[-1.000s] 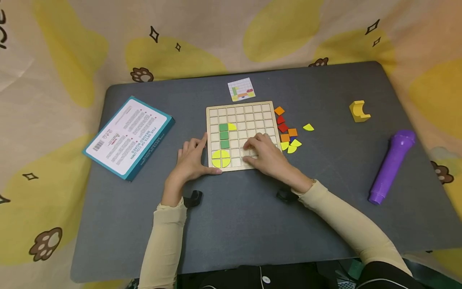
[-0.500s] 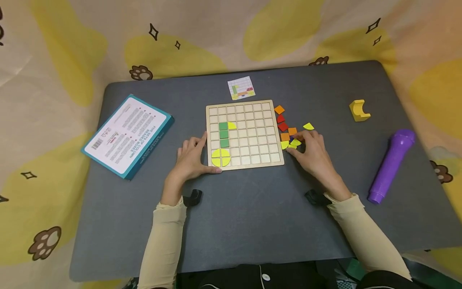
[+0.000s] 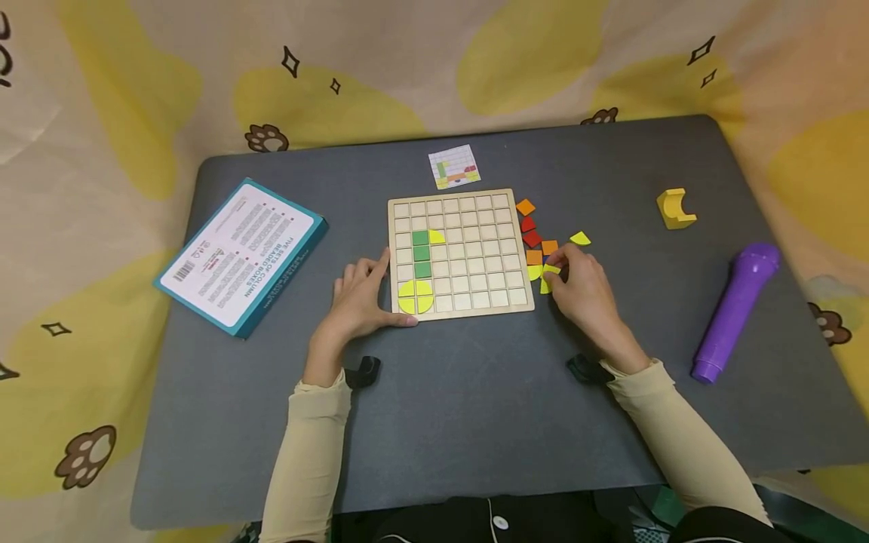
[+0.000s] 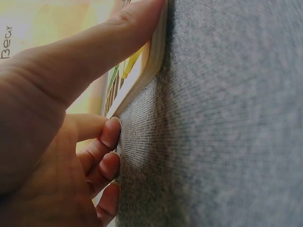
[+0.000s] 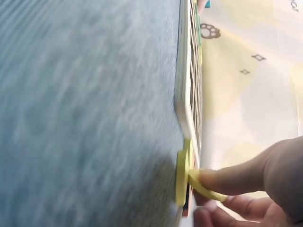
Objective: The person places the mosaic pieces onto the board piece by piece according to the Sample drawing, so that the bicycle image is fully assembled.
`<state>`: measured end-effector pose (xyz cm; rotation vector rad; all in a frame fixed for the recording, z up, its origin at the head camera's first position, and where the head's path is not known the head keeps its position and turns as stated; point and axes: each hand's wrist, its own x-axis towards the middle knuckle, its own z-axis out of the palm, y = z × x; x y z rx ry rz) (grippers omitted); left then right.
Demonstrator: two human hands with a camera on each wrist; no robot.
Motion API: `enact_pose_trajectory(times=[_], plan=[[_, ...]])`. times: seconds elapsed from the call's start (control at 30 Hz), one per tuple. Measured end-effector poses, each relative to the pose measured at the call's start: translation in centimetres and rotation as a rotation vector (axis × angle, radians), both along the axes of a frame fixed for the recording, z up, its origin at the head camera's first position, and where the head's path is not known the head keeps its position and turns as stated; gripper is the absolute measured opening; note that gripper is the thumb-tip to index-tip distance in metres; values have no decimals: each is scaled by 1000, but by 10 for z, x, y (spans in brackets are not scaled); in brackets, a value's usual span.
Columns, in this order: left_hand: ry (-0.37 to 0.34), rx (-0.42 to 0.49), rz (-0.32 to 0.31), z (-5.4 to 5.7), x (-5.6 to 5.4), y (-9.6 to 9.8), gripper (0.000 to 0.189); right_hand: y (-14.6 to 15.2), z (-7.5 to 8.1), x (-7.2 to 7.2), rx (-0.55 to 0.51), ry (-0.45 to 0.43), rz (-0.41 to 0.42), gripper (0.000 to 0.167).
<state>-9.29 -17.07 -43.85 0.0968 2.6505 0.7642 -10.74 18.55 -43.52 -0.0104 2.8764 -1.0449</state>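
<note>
Right of pale wooden grid board [image 3: 473, 249], just got yellow quarter-circle tile [image 5: 207, 191] pinched in right hand [image 3: 585, 290], so seemingly picked, not placed; touching board with left hand [image 3: 358, 296], spread wide.

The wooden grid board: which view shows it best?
The head view: nearly the whole face of the wooden grid board shows from above. The left wrist view shows only a corner, partly behind the left hand; the right wrist view, nearly edge-on.
</note>
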Motion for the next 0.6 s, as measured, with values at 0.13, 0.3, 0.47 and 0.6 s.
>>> enact_pose_trajectory(times=[0.13,0.3,0.47,0.6], plan=[[1,2,2,0,1,1,135,-12,1,-2,-37,58,15,18],[0,11,2,1,1,0,135,-28,3,-5,-110,72,126,22],[0,7,-2,0,1,0,134,-40,2,-5,-127,48,219,21],[1,10,2,1,1,0,134,-45,1,-5,-130,45,254,17]])
